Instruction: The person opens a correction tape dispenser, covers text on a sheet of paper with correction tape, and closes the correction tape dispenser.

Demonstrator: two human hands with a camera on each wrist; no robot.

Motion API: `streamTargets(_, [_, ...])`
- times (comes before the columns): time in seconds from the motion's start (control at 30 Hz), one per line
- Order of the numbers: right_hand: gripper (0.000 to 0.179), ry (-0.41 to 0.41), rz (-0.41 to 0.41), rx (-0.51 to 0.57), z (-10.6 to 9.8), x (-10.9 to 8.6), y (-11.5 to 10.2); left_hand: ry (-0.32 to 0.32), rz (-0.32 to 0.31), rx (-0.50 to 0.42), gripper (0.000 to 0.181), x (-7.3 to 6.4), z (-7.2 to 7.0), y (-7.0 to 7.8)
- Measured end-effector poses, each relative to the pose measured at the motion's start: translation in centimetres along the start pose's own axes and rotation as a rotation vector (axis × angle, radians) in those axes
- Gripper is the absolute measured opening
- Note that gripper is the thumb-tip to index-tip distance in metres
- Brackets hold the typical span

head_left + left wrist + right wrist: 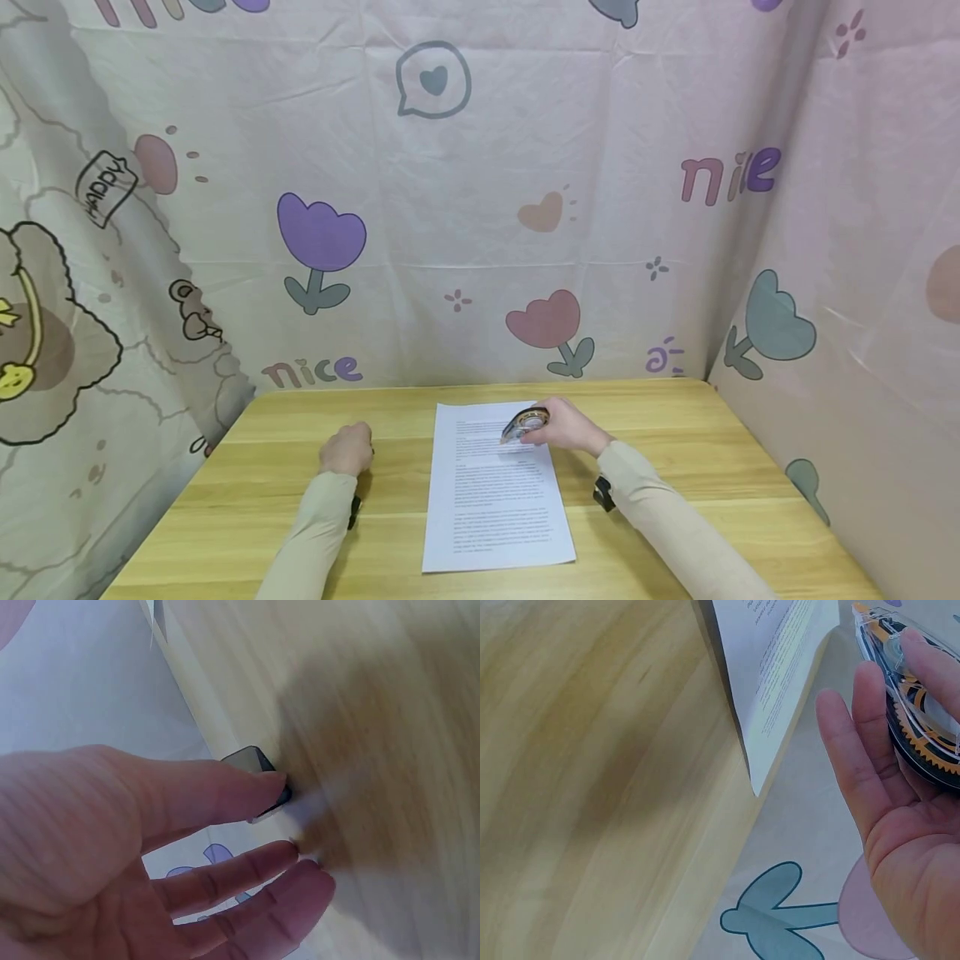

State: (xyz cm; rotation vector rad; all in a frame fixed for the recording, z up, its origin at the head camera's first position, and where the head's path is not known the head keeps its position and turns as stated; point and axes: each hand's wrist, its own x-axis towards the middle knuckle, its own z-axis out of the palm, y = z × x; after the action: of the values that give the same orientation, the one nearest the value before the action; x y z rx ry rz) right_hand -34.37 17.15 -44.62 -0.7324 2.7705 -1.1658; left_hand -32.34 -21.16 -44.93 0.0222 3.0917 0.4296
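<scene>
Head view: orange-and-black correction tape [519, 422] pinched in right hand [566, 425], over upper right of printed sheet [487, 500] on worktop [675, 425]. Left hand [347, 450] off sheet's left side, grip closed on small dark-edged piece [262, 761] at thumb tip.

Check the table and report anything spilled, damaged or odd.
Nothing stands out: the printed sheet lies on the table with no visible spill or tear, and the correction tape in the right grip looks intact.
</scene>
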Motion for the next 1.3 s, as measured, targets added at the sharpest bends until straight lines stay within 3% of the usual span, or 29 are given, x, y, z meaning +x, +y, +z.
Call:
streamTargets(0.1, [0.022,-0.001,0.01,0.0,0.2,0.0,0.1,0.019,-0.004,-0.003,0.01,0.0,0.1,-0.2])
streamTargets(0.37, [0.025,0.006,0.029,0.046,0.5,-0.2,-0.2,0.115,0.092,-0.04,0.011,0.4,0.7,0.0])
streamTargets(0.6, [0.023,0.02,-0.004,0.09,0.6,-0.3,-0.9,0.168,0.114,-0.073,0.017,0.6,0.8,0.3])
streamTargets(0.73, [0.022,0.032,-0.025,0.094,0.8,-0.2,-1.1,0.173,0.135,-0.134,0.01,0.7,0.9,0.9])
streamTargets(1.0, [0.022,0.029,-0.041,0.087,1.2,0.0,-1.2,0.189,0.177,-0.241,0.015,0.5,1.5,2.3])
streamTargets(1.3, [0.023,0.032,0.007,0.149,1.5,0.0,-1.2,0.166,0.189,-0.331,0.017,0.4,2.4,3.7])
